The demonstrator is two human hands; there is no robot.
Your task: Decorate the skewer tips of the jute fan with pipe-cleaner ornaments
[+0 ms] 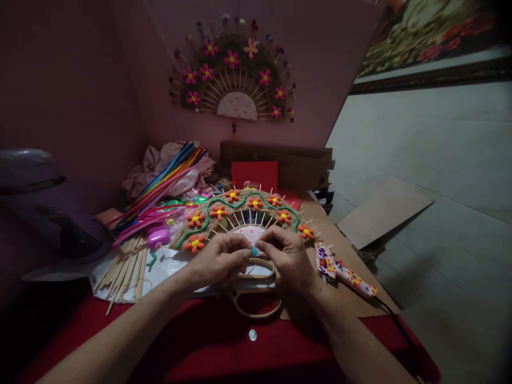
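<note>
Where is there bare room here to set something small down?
Free: near red cloth bordered by the forearms and scissors, around a shiny disc; a strip of cardboard right of the fan, beyond the flower-patterned tool. Crowded: the left, with sticks and pipe cleaners, and the middle, where left hand and right hand meet at a blue piece.

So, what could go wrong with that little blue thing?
The small blue piece is pinched at the fingertips of the left hand and right hand, so it might slip and drop near the scissors. The right forearm is near the cord of the flower-patterned tool, so it could perhaps snag it.
</note>
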